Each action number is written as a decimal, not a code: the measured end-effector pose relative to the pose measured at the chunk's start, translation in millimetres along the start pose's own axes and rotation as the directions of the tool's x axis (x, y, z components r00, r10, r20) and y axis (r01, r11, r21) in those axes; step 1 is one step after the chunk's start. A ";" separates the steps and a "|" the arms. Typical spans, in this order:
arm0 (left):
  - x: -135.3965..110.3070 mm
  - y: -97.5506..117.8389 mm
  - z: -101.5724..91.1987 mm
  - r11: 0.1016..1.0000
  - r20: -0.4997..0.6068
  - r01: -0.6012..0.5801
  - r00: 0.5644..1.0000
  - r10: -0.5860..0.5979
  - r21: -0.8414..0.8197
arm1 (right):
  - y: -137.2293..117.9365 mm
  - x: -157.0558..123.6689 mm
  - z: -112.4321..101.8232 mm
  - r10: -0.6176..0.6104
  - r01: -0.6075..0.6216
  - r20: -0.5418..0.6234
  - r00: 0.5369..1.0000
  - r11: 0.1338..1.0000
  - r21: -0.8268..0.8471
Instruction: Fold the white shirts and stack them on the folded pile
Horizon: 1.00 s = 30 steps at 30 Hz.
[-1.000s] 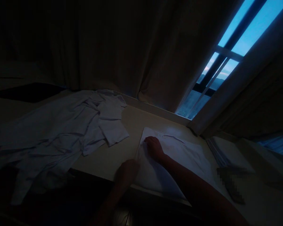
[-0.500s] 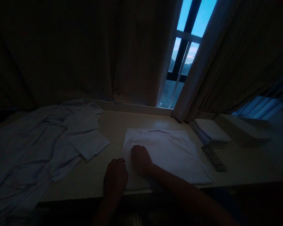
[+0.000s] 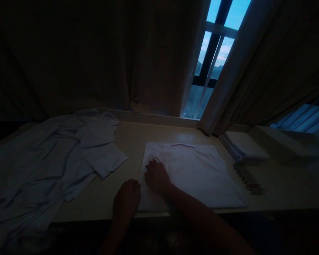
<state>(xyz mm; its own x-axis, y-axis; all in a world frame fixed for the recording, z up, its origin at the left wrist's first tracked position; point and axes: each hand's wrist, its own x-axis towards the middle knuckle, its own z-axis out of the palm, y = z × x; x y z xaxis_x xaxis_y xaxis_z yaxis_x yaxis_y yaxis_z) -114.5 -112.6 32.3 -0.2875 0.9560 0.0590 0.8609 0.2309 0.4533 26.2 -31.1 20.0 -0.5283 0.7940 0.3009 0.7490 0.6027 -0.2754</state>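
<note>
A folded white garment [image 3: 194,170] lies flat on the pale table [image 3: 133,141] in dim light. My right hand [image 3: 156,175] rests palm down on its left part, fingers stretched out over the cloth. My left hand [image 3: 126,200] sits at the garment's lower left edge near the table's front edge, fingers curled; the darkness hides whether they pinch the cloth.
A heap of rumpled white clothes [image 3: 50,159] covers the table's left side. A stack of folded white items [image 3: 244,146] sits at the right, next to a pale box [image 3: 279,143]. Dark curtains [image 3: 95,60] hang behind, with a strip of window [image 3: 215,46] between them.
The view has swung to face the table squarely. My right hand has slid down toward the garment's lower left and spread flatter; my left hand stays at the front edge.
</note>
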 end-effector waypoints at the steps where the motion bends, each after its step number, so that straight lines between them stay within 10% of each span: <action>1: 3.1 -1.0 0.0 1.000 -0.018 -0.013 1.000 0.012 -0.011 | -0.3 -0.9 0.1 0.012 -0.012 -0.016 1.000 1.000 0.005; 11: 30.0 21.2 21.8 0.998 0.018 -0.048 0.999 0.047 0.052 | 21.6 5.5 3.7 0.210 -0.166 -0.160 0.964 0.953 0.255; 16: 44.8 25.6 17.6 0.999 0.108 0.031 0.994 -0.032 0.017 | 78.7 -9.7 -45.6 0.080 -0.078 -0.113 0.990 0.997 0.028; 20: 57.9 27.5 15.2 0.995 0.158 0.102 0.982 -0.102 0.004 | 138.8 -38.9 -79.8 0.211 -0.221 -0.070 0.975 0.957 -0.190; 30: 82.2 25.8 25.3 0.969 0.141 0.186 0.976 -0.164 -0.162 | 172.7 -86.2 -65.4 0.316 -0.354 -0.179 0.932 0.898 -0.262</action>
<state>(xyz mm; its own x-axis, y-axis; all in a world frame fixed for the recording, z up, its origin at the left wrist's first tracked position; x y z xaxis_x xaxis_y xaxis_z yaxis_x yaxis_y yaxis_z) -105.3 -23.5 26.3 -0.3631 0.9209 -0.1420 0.7126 0.3727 0.5944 227.3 -0.7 6.2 -0.1842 0.9157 0.3571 0.9643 0.2387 -0.1148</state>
